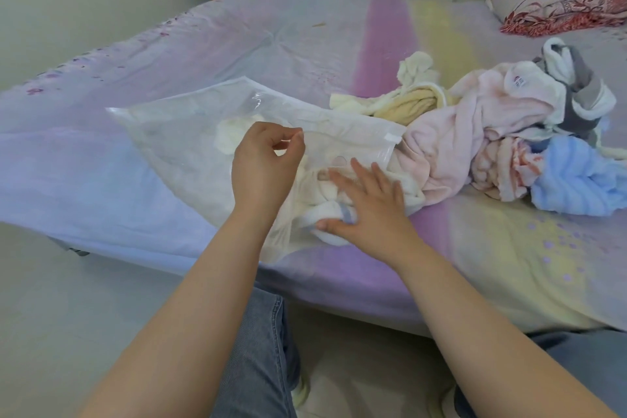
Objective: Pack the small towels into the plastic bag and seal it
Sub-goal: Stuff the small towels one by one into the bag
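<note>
White towel (330,220) under flat right hand (369,210)

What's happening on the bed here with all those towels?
A person is packing small towels into a clear plastic bag lying on the bed. The left hand pinches the bag's upper edge, holding the mouth up, while the right hand pushes a white towel inside with flat fingers. A pile of towels still waits beside the bag, which is unsealed.

Soft even daylight, wide-angle edge warp
</note>
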Demonstrator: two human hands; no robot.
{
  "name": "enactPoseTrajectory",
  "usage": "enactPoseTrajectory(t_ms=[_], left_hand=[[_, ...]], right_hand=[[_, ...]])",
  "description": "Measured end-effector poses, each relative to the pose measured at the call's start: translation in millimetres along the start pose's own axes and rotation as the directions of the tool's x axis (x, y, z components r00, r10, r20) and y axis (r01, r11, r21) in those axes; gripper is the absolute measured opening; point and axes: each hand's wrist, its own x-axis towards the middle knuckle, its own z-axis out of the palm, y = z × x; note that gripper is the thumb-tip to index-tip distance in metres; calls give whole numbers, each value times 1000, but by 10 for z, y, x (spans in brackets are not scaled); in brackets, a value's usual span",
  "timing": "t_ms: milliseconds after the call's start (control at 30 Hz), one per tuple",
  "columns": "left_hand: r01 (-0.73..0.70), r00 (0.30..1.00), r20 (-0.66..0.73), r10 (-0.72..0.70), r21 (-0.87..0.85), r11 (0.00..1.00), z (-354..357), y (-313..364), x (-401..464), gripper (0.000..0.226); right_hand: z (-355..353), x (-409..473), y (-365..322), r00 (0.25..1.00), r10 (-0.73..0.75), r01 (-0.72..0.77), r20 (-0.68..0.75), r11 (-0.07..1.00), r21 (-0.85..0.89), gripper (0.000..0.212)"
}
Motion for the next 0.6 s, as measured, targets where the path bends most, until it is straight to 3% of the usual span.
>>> enactPoseTrajectory(t_ms=[67, 100, 200, 367, 467, 533, 600], left_hand=[[-25, 1000, 4, 25, 36, 999, 6, -24, -25, 11], [-33, 999, 4, 33, 43, 999, 3, -30, -32, 11], [-48, 999, 7, 48, 68, 997, -2, -36, -43, 14], [-33, 999, 31, 31, 55, 998, 59, -35, -107, 17], [-6, 999, 42, 5, 5, 1000, 45, -39, -157, 18], [4, 999, 34, -4, -26, 1000, 3, -27, -167, 13], [32, 999, 16, -30, -80, 996, -53, 1, -151, 11]], right_hand=[[-60, -30, 156, 982, 56, -51, -183, 998, 31, 93], [-75, -60, 267, 982, 109, -105, -156, 994, 31, 98], [-99, -131, 469, 952, 257, -249, 165, 966, -71, 106], [-124, -74, 100, 951, 301, -300, 70, 954, -18, 55], [-135, -3, -200, 926, 361, -376, 108, 868, 326, 36], [-112, 86, -408, 918, 387, -342, 91, 653, 675, 23], [-51, 169, -569, 949, 264, -282, 172, 468, 838, 29]])
